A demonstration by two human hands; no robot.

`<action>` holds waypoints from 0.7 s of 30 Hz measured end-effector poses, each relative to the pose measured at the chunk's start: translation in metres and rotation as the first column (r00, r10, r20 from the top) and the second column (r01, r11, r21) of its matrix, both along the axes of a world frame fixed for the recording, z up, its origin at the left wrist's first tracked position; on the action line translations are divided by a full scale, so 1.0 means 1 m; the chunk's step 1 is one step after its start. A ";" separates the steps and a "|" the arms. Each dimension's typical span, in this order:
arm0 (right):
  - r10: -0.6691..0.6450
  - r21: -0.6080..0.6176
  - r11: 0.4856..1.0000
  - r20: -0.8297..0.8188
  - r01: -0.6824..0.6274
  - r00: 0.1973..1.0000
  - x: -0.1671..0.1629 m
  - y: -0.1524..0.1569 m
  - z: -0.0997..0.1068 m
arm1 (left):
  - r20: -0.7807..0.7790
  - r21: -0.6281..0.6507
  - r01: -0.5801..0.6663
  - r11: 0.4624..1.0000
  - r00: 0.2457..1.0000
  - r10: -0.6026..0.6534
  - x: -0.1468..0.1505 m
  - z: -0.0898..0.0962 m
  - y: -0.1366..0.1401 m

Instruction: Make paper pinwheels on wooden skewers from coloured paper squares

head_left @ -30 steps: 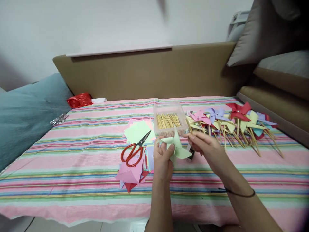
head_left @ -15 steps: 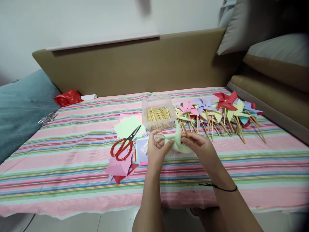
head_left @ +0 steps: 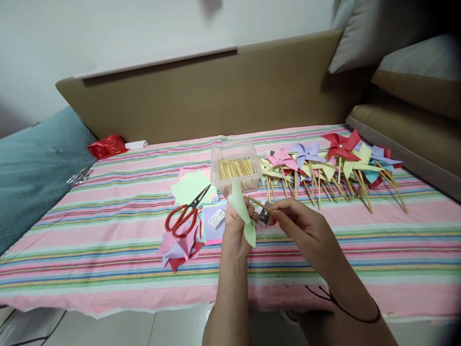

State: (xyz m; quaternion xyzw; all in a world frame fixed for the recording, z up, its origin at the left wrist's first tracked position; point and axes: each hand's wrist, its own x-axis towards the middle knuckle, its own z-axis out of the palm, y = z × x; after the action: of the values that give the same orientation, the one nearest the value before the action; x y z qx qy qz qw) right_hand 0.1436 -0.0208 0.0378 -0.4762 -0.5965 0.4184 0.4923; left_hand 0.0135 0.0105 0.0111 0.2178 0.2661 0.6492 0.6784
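My left hand (head_left: pixel 236 230) is closed around a pale green paper pinwheel (head_left: pixel 239 204), turned edge-on so its blades stand up and hang down. Between the thumb and fingers of my right hand (head_left: pixel 293 218) is a thin wooden stick (head_left: pixel 260 203), its far end close to the back of the pinwheel. Whether stick and pinwheel are joined is hidden by my left fingers. Beneath the stick, near my right fingertips, lies a small clear packet with dark bits (head_left: pixel 264 214). Just beyond my hands stands a clear plastic box (head_left: pixel 234 149) of wooden sticks (head_left: pixel 236 168).
Finished pinwheels (head_left: pixel 342 146) on sticks lie in a row at the right. Red-handled scissors (head_left: pixel 183 218) rest across paper sheets (head_left: pixel 192 185) at the left, beside cut paper pieces (head_left: pixel 178 247). A red bag (head_left: pixel 108 146) sits farther back on the striped cloth (head_left: pixel 118 230).
The green pinwheel has turned from facing me to edge-on and moved left with my left hand. My right hand has let go of its paper and now holds the stick apart from my left hand.
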 end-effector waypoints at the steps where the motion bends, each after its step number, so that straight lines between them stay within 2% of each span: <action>1: -0.004 -0.003 1.000 0.016 0.004 1.000 0.000 -0.001 0.001 | -0.011 -0.002 -0.003 1.000 1.000 0.003 0.000 0.001 -0.001; 5: 0.001 -0.013 1.000 0.053 -0.001 0.999 0.003 -0.004 0.002 | 0.001 0.015 0.010 1.000 1.000 -0.010 -0.001 0.000 -0.003; 11: 0.107 -0.045 0.993 0.013 -0.106 0.994 0.006 -0.007 0.006 | 0.122 0.057 0.024 0.998 0.992 -0.031 0.001 -0.003 -0.004; 14: 0.124 -0.042 0.992 0.035 -0.122 0.992 0.006 -0.007 0.006 | 0.138 0.087 0.026 0.996 0.990 -0.038 0.002 -0.002 -0.004; 18: 0.146 -0.080 0.986 -0.025 -0.147 0.989 0.004 -0.008 0.007 | 0.135 0.098 0.028 0.995 0.990 -0.041 0.004 -0.003 -0.003; 21: 0.156 -0.050 0.987 0.009 -0.156 0.988 0.000 -0.008 0.008 | 0.140 0.090 0.006 0.996 0.990 -0.019 0.004 -0.003 -0.003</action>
State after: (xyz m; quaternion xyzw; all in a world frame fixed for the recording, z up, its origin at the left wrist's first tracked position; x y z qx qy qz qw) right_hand 0.1439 -0.0289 0.0460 -0.4424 -0.6247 0.4671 0.4426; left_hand 0.0176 0.0080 0.0076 0.2034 0.1868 0.6700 0.6891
